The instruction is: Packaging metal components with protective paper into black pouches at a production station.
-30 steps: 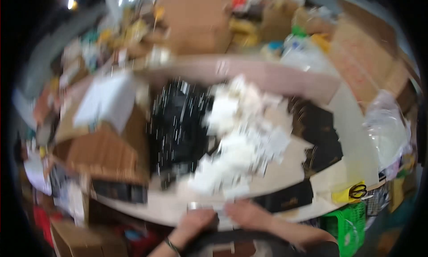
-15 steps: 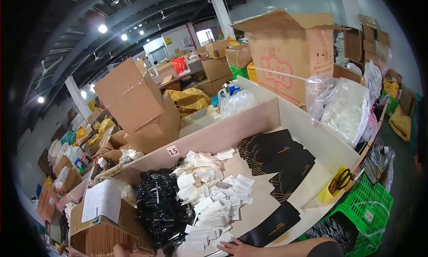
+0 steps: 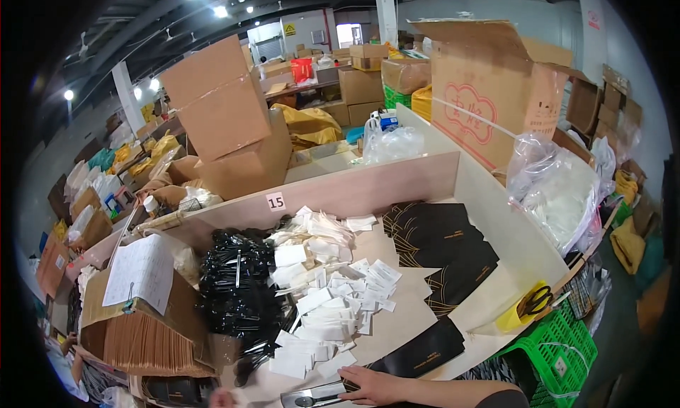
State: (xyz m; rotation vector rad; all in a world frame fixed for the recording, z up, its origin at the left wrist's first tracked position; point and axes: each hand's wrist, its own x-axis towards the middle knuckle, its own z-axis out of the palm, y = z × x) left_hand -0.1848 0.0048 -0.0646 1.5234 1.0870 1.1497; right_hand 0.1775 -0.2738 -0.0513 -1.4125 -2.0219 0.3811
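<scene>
At the bottom centre, my right hand (image 3: 372,386) lies with fingers stretched out over the near end of a black printed paper sleeve (image 3: 425,348). A black spoon (image 3: 312,400) on a pale, shiny strip lies beside its fingertips, cut off by the lower edge. My left hand (image 3: 224,399) shows only as a blur at the lower edge, near the box of brown paper packs; its fingers cannot be made out. Ahead lie a pile of black plastic-wrapped cutlery (image 3: 237,287), a heap of white paper packets (image 3: 333,312) and a fanned stack of black sleeves (image 3: 443,241).
A carton of brown packs (image 3: 152,348) with a clipped paper sheet stands at left. Low partition boards (image 3: 368,188) edge the table. Scissors (image 3: 536,299) sit in a yellow holder at right, above a green crate (image 3: 563,355). Large cartons (image 3: 482,89) stand behind.
The view has tilted down and shifted, showing more of the table's near edge. The black spoon beside my right hand has come into view. My left hand is blurred near the carton.
</scene>
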